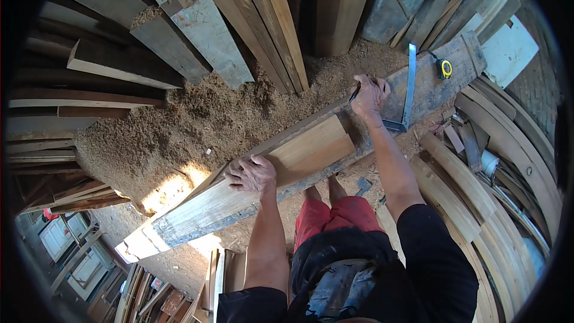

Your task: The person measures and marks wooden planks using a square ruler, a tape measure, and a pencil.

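Observation:
A wooden board (311, 151) lies along a long, narrow workbench (197, 222). My left hand (251, 174) rests on the board's left part with its fingers spread. To the right, beyond the board's right end, my right hand (369, 94) is closed around a small dark pencil-like tool (354, 93). Just right of that hand, a metal square (410, 87) lies on the bench, its blade pointing away from me. A yellow and black tape measure (443, 69) sits near the bench's right end.
Sawdust (209, 119) is heaped behind the bench. Upright planks (344, 6) lean at the back, and more boards (119, 66) fan out at the left. Curved timber pieces (460, 179) are stacked at the right. A hammer-like tool (363, 186) lies on the floor.

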Action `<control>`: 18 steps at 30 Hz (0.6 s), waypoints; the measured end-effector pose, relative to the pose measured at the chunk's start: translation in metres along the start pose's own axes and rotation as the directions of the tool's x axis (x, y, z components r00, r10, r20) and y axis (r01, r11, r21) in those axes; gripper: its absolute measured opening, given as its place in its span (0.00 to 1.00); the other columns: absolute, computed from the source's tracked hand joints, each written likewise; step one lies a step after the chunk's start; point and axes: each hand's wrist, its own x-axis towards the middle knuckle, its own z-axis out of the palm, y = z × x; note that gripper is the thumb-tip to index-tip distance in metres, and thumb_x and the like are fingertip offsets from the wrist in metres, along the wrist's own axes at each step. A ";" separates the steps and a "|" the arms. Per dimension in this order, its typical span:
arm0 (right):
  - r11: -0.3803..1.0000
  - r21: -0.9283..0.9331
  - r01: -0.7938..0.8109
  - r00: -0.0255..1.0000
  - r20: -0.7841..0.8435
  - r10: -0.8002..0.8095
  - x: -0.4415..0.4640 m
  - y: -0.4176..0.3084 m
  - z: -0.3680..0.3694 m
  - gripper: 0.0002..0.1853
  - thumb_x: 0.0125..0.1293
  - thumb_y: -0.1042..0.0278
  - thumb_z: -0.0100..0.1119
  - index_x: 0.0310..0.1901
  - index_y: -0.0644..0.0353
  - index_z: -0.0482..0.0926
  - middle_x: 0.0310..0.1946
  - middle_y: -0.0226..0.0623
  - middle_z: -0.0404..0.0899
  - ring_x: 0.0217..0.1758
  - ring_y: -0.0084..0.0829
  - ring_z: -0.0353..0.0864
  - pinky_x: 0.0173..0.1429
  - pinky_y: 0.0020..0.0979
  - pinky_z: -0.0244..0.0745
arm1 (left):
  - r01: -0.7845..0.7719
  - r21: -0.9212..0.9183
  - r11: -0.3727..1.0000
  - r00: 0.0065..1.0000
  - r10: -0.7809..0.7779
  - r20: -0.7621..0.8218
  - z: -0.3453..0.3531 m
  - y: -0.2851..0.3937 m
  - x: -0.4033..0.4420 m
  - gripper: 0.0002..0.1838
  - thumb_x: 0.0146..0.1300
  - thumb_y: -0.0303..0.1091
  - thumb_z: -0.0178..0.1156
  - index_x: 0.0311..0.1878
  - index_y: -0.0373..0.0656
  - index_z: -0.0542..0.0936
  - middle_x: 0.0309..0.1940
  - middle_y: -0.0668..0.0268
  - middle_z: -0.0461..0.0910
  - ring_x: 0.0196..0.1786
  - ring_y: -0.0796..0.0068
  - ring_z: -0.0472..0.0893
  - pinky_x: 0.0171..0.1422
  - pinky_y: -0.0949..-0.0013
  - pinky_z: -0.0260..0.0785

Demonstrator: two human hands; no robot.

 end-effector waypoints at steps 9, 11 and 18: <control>1.000 -0.004 -0.024 0.999 0.023 0.024 0.000 -0.004 0.000 0.15 0.54 0.64 0.68 0.45 0.45 0.86 0.39 0.39 0.89 0.56 0.40 0.78 0.71 0.44 0.52 | -0.022 -0.013 1.000 0.994 0.020 -0.104 0.010 -0.004 0.000 0.30 0.66 0.57 0.52 0.56 0.42 0.82 0.74 0.42 0.65 0.83 0.38 0.48 0.81 0.28 0.31; 1.000 -0.010 0.004 1.000 -0.023 -0.004 0.001 -0.006 -0.002 0.11 0.54 0.65 0.68 0.41 0.45 0.85 0.36 0.38 0.88 0.54 0.41 0.78 0.69 0.43 0.54 | -0.039 -0.011 0.999 0.991 0.037 -0.126 0.014 -0.008 0.000 0.29 0.66 0.57 0.52 0.56 0.42 0.82 0.74 0.42 0.65 0.82 0.37 0.48 0.81 0.27 0.31; 0.998 0.048 0.040 0.992 -0.124 -0.034 0.002 -0.009 -0.002 0.06 0.54 0.67 0.66 0.34 0.48 0.80 0.31 0.37 0.86 0.50 0.44 0.78 0.66 0.45 0.56 | -0.066 -0.042 0.997 0.986 0.059 -0.158 0.016 -0.007 0.001 0.29 0.65 0.58 0.51 0.53 0.41 0.83 0.73 0.43 0.65 0.82 0.35 0.49 0.80 0.26 0.32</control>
